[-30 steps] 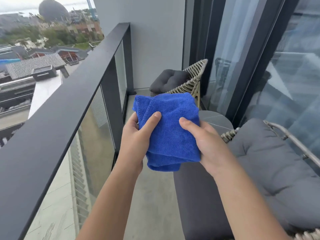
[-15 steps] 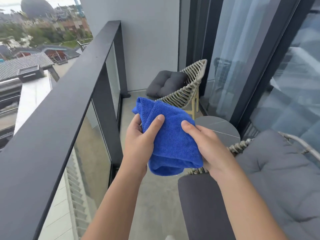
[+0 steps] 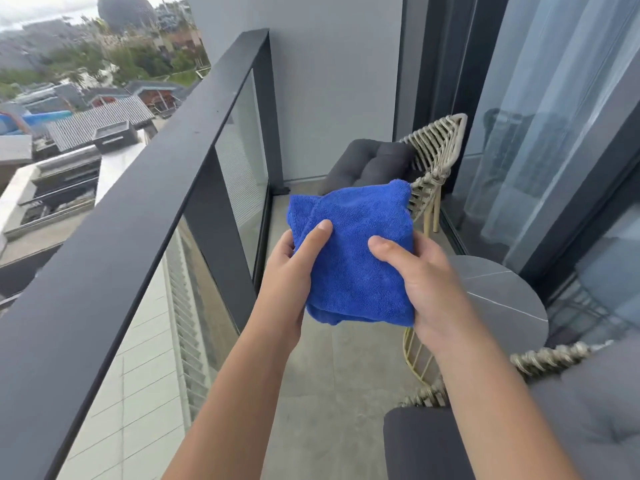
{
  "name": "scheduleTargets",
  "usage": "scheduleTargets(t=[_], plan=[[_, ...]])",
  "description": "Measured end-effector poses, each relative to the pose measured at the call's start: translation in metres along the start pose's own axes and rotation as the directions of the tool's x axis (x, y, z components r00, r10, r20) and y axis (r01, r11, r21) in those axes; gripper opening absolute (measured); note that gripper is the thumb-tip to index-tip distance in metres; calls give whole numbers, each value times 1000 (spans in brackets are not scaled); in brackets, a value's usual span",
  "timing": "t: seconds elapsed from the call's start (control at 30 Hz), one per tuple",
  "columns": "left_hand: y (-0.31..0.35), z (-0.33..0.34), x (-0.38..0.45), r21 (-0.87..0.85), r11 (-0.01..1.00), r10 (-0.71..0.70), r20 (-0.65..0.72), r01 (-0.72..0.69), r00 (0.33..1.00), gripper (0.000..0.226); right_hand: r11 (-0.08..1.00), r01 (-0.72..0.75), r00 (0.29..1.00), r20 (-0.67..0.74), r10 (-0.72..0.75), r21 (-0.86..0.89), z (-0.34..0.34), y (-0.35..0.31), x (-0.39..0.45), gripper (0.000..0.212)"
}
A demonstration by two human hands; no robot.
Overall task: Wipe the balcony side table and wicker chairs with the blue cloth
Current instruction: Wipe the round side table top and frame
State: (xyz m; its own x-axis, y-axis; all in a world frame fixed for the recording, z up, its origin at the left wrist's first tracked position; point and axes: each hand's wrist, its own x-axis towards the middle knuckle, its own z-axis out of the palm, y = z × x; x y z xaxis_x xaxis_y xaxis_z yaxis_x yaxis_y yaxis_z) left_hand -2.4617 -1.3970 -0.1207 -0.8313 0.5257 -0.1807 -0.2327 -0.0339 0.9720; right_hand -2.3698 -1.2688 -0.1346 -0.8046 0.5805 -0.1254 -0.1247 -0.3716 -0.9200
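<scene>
Blue cloth (image 3: 353, 265), folded into a thick pad, is held up in mid-air between both hands, over the balcony floor and not yet touching any furniture. The left hand (image 3: 294, 268) pinches its left edge, thumb lying across the front face and fingers curled behind; the right hand (image 3: 426, 275) grips the right edge the same way, thumb on front, fingers wrapped out of sight behind the fabric. From the fingers, the round grey side table (image 3: 502, 299) lies just beyond and below the right hand, to its right, so the right hand is the nearer one for the first wipe. The far wicker chair (image 3: 436, 157) stands beyond the cloth's top edge, well ahead of both hands, its dark cushion (image 3: 370, 164) on the seat. The near wicker chair (image 3: 550, 358) sits below and behind the right wrist, though only a strip of its woven rim shows clearly. Left of the left hand runs the dark railing (image 3: 166, 188) with glass under it, leaving a narrow lane of floor; room to swing lies rightward and downward toward the tabletop.
</scene>
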Motion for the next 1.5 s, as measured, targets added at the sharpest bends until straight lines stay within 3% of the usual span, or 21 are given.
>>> scheduleTargets(t=[0.2,0.43,0.6,0.7,0.97,1.1,1.2,1.27,1.33,1.4,1.5], plan=[[10,34,60,-17,992,-123,161,127,979,52,998,51,998,-45,-49,25,-23,-16,56,39],[16,70,130,-30,977,-188,346,211,919,49,995,80,985,-158,-70,61,-45,-27,111,27],[17,91,201,11,982,-177,395,188,902,56,994,102,955,-282,-89,32,-53,-33,155,22],[26,106,248,49,986,-166,455,161,875,44,991,131,914,-390,-114,17,-55,-40,187,20],[44,134,339,30,985,-155,608,172,778,44,987,132,871,-487,-69,96,-46,-52,257,21],[48,148,363,57,985,-157,677,162,719,44,985,128,844,-534,-46,118,-54,-66,279,34],[48,157,381,65,985,-159,703,160,694,44,989,108,854,-519,-39,103,-60,-71,296,60],[45,163,397,67,984,-165,704,167,691,43,989,102,859,-511,-32,109,-66,-71,313,61],[45,167,421,85,985,-168,689,152,705,41,988,100,854,-519,-26,116,-72,-73,338,46],[46,175,453,126,985,-171,659,117,732,38,990,91,840,-543,-16,111,-81,-75,371,29],[47,194,506,168,981,-179,586,97,790,34,996,53,834,-552,-4,74,-97,-80,429,22]])
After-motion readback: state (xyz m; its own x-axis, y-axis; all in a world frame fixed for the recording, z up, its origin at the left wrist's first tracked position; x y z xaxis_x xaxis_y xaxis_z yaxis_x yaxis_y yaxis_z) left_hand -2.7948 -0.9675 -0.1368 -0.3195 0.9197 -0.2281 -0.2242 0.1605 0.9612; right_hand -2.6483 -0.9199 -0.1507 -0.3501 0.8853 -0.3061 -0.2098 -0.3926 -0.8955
